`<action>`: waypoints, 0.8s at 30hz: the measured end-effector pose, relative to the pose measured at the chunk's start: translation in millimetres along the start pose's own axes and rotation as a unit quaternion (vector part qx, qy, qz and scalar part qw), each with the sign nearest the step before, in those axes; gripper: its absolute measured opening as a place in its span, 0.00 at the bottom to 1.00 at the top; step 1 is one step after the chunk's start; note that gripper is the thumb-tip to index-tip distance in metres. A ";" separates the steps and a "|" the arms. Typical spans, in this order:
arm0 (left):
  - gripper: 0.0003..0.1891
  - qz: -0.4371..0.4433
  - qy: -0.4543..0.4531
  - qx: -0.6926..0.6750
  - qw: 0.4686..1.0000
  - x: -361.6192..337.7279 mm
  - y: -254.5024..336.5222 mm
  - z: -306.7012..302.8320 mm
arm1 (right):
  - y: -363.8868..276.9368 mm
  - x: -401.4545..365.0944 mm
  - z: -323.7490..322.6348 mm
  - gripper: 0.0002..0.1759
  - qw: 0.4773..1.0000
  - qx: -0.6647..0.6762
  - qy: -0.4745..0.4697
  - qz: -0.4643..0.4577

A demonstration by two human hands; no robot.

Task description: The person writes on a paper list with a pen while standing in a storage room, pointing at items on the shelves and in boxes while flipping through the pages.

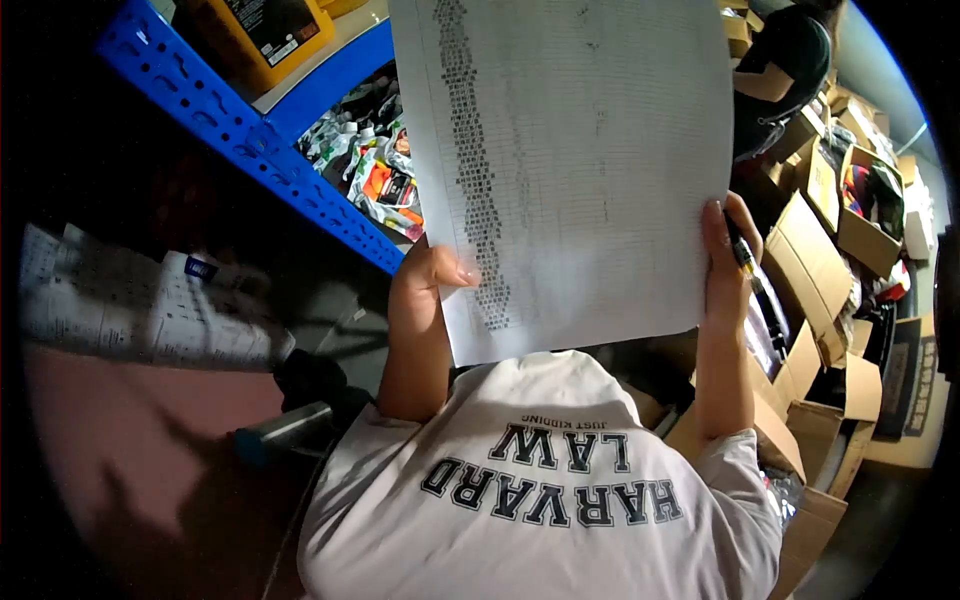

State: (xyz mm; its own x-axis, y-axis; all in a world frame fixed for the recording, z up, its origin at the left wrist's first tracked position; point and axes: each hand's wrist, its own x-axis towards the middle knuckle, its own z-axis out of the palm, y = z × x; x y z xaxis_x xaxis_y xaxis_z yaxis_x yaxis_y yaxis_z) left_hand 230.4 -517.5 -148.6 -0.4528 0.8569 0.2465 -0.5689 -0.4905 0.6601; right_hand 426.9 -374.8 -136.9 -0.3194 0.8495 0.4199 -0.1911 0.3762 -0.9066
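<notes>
A large printed sheet of paper is held up in front of my chest, with rows of small print and a dense dark column down its left side. My left hand grips its lower left edge, thumb lying over the front. At the right edge, my right hand pinches the paper and also holds a pen, which points downward along the hand. The fingers behind the sheet are hidden. The print is too small to read.
On the left, a blue metal shelf bears a yellow jug, with colourful packets lower down. Open cardboard boxes crowd the right side. Another person in dark clothes is at the upper right. Printed papers are at lower left.
</notes>
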 end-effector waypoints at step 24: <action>0.15 -0.064 0.119 -0.124 0.983 -10.3 -20.5 7.5 | 7.2 -4.5 -21.6 0.12 0.996 0.013 0.036 0.078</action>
State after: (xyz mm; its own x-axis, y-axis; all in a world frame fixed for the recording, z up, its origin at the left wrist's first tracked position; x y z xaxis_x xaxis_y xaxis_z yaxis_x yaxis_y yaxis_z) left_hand 251.8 -515.1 -159.3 -0.4984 0.8667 -0.0196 -0.7681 -0.4310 0.4736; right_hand 447.0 -367.9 -146.2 -0.2801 0.9215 0.2691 -0.1691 0.2286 -0.9587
